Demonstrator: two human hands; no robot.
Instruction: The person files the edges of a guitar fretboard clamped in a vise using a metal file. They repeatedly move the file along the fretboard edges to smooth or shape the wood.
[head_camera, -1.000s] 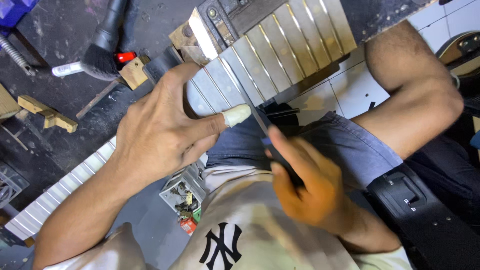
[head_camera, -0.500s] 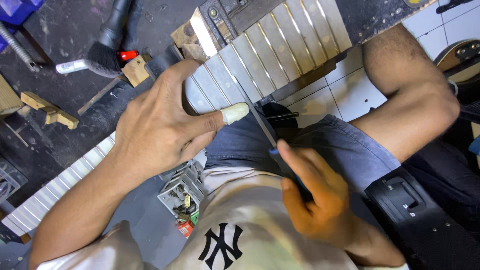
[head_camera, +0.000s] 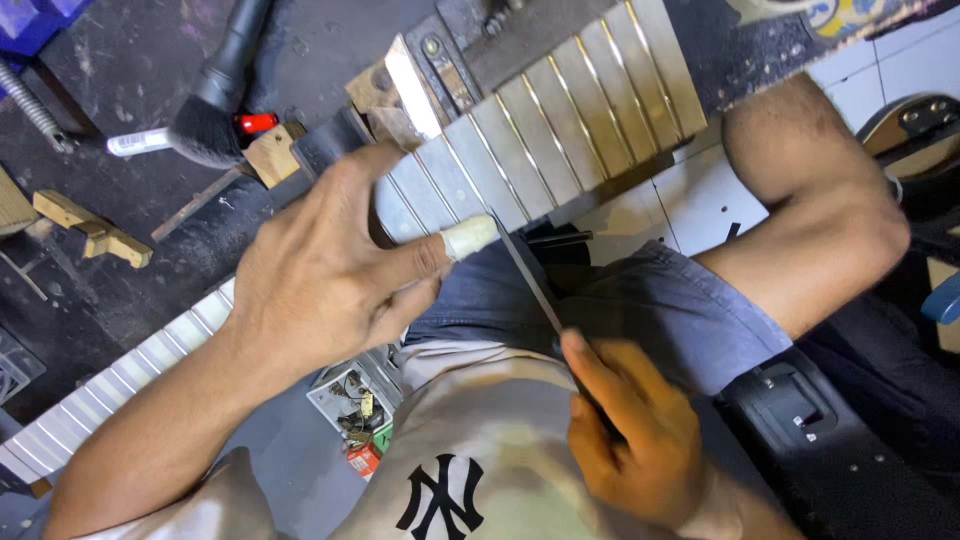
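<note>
L hand lay palm-down across the neck mid-frame, fingers spread and pressing, not closed round anything; thumb wore a pale wrap and sat right by the file tip. R hand, lower right, was closed round the handle end of a thin dark file. File ran diagonally up-left from that hand to the neck's lower edge, tip touching the edge near the frets.

Neck ran from lower left of frame up to upper centre, resting over the lap, far end on the dark bench.

Risks, my read:
- File tip so close to the wrapped thumb: a slip fwd would run into it. Cause: too much push, shallow angle.
- File skating off the edge could scratch the fretboard face or nick a fret end. Neck was only hand-held as far as I could see; can't tell if the block at upper centre clamps it.
- Neck could rock on the knee under a sideways load.

Around: brush w/ black handle upper left, white marker just beside it, small red item next to the brush head, wood blocks at left. Small open box w/ wires on the floor btwn the legs. Black case lower right, near the R forearm, could crowd the elbow on the backstroke. Another guitar body at right edge, well apart.
</note>
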